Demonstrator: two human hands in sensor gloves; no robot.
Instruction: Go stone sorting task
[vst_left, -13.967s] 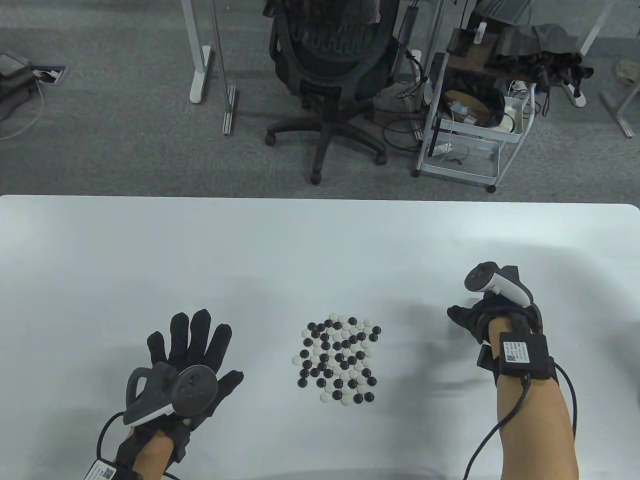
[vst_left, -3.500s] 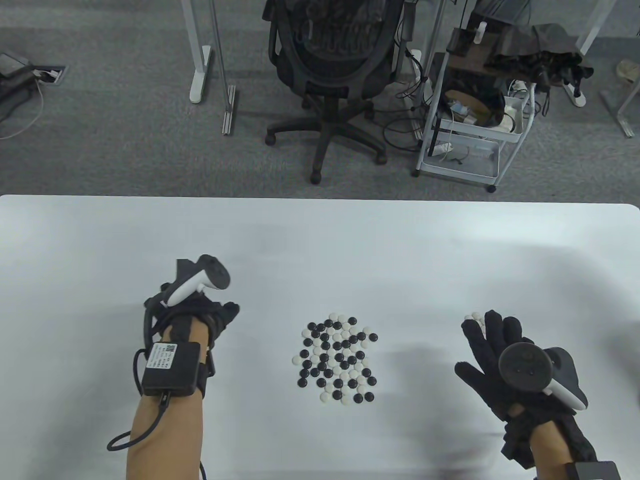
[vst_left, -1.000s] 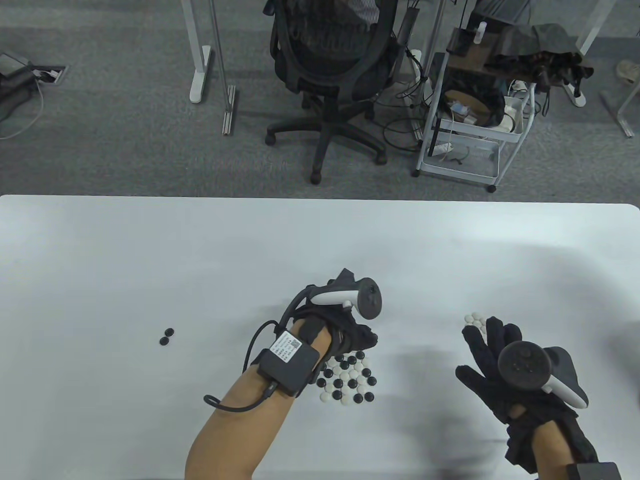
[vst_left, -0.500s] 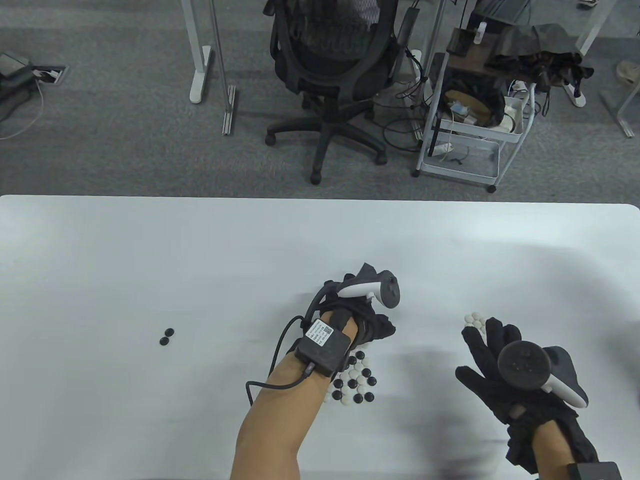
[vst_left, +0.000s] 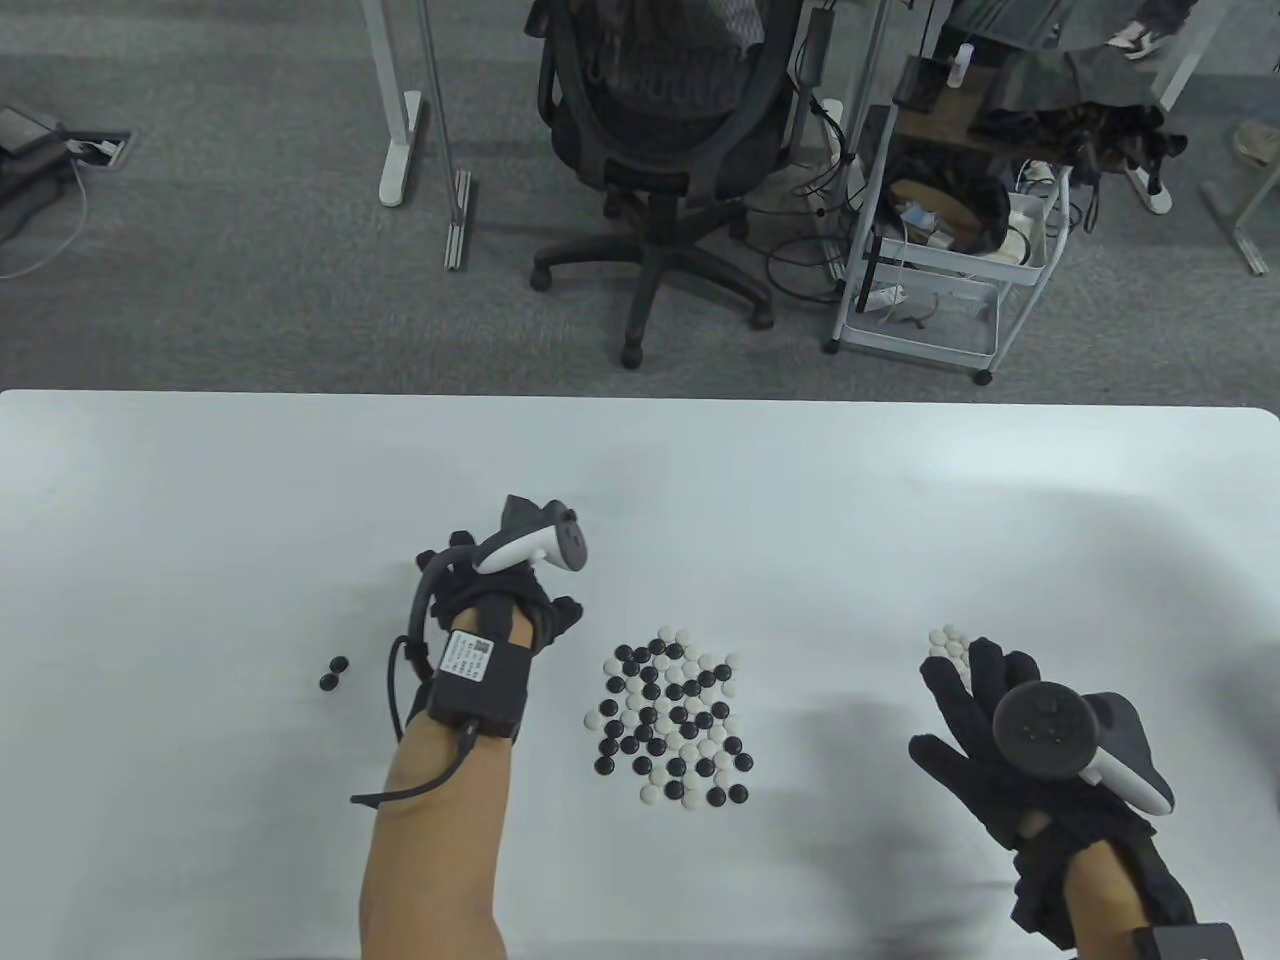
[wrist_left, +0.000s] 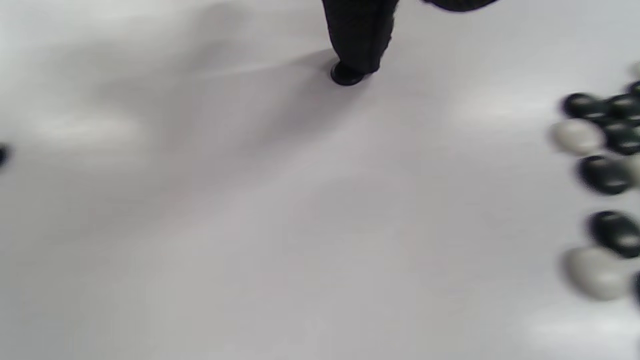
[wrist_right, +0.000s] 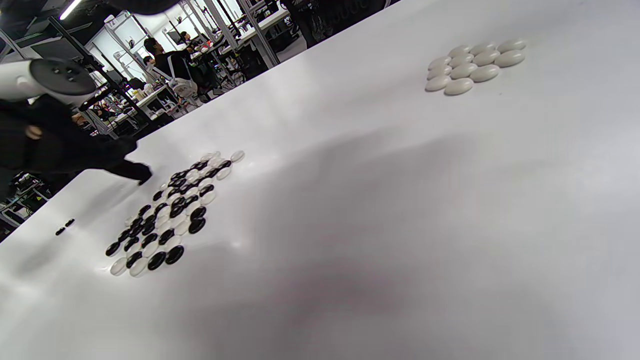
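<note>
black and white go stones lie mixed in a cluster (vst_left: 675, 718) at the middle of the white table (vst_left: 200, 480). my left hand (vst_left: 505, 605) sits just left of that cluster with its fingers curled; the table view hides what they carry, but the left wrist view shows a fingertip (wrist_left: 360, 35) with one black stone (wrist_left: 346, 75) at its end, close over the table. my right hand (vst_left: 985, 705) lies spread and relaxed, holding nothing, its fingertips just beside the white group (vst_left: 949, 642). only the right wrist view shows that group whole, nine or so white stones (wrist_right: 472, 65) packed together. two black stones (vst_left: 334, 672) lie well to the left. half a second ago my left hand was over the cluster's upper right; now it has drawn back leftward and the cluster shows whole again.
</note>
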